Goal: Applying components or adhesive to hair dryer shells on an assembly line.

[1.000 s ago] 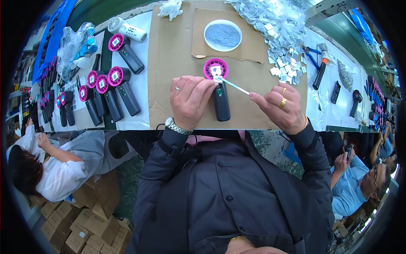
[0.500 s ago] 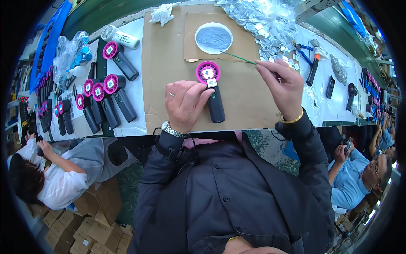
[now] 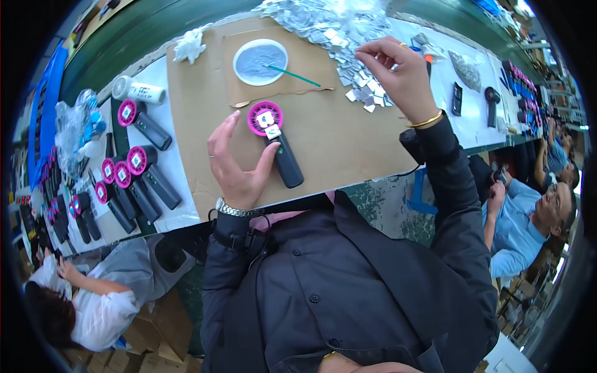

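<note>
A dark handheld fan [image 3: 287,163] with a pink round grille [image 3: 251,126] lies on the cardboard sheet before me. One pale square piece [image 3: 264,118] sits at the grille's centre; a second square piece [image 3: 272,131] rests just below, where head meets handle. My left hand [image 3: 239,166] is open beside the fan, its thumb by the handle and fingers spread to the left. Over the edge of the loose squares, my right hand [image 3: 398,78] is raised, thumb and forefinger pinched with nothing visible between them. A green stick [image 3: 298,77] leans in the white bowl [image 3: 236,64] of grey paste.
Loose silvery squares [image 3: 367,87] spill from a plastic bag [image 3: 305,22] at the back. Several pink-headed fans [image 3: 140,161] and a white bottle [image 3: 146,91] lie left. A crumpled white glove [image 3: 189,45] lies far left; black parts [image 3: 458,99] lie right. People sit on both sides.
My right hand has let go of the green stick, which now rests in the bowl, and has moved up over the squares. My left hand has opened off the square piece. The whole view has turned.
</note>
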Demonstrator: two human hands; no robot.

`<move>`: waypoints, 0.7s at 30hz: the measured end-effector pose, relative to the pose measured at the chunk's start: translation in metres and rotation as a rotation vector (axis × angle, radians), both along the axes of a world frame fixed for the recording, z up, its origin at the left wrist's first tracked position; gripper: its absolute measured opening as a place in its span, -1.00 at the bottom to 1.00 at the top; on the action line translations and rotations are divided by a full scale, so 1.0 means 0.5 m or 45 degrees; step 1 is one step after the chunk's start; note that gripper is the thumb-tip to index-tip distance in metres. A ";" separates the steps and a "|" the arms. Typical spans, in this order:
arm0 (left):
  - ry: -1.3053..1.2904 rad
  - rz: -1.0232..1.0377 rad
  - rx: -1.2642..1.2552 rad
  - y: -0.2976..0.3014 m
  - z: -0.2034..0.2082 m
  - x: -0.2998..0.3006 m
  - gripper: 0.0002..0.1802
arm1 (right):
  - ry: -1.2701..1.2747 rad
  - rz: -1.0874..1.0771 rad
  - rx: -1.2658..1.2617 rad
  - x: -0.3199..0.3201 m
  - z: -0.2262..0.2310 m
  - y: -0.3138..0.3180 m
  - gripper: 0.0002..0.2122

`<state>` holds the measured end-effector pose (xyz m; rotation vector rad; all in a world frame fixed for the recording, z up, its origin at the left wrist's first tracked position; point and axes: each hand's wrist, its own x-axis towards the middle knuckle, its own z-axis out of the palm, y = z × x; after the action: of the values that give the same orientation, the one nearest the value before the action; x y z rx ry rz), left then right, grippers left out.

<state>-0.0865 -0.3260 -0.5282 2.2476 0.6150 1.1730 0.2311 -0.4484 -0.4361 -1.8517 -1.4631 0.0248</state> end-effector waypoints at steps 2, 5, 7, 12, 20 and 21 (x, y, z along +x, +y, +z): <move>0.018 -0.009 -0.031 0.003 -0.001 0.005 0.02 | 0.076 -0.055 -0.068 0.022 0.007 -0.042 -0.89; 0.007 -0.016 -0.091 0.005 -0.005 0.011 0.05 | 0.080 -0.039 -0.403 0.028 -0.024 -0.096 -0.89; 0.010 -0.036 -0.096 0.003 -0.004 0.014 0.06 | 0.039 -0.049 -0.390 0.014 -0.056 -0.110 -0.88; 0.025 -0.040 -0.135 -0.006 0.008 0.027 0.12 | -0.222 -0.120 -0.359 -0.027 -0.109 -0.084 -0.86; -0.025 -0.037 -0.310 -0.013 -0.005 0.047 0.16 | 0.026 -0.184 -0.356 -0.036 -0.101 -0.093 -0.87; -0.067 -0.061 -0.355 -0.012 -0.009 0.050 0.16 | 0.110 -0.189 -0.345 -0.041 -0.094 -0.093 -0.88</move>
<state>-0.0614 -0.3318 -0.5327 1.9806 0.6562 1.0488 0.2105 -0.4946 -0.4832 -2.1449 -1.3104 0.2388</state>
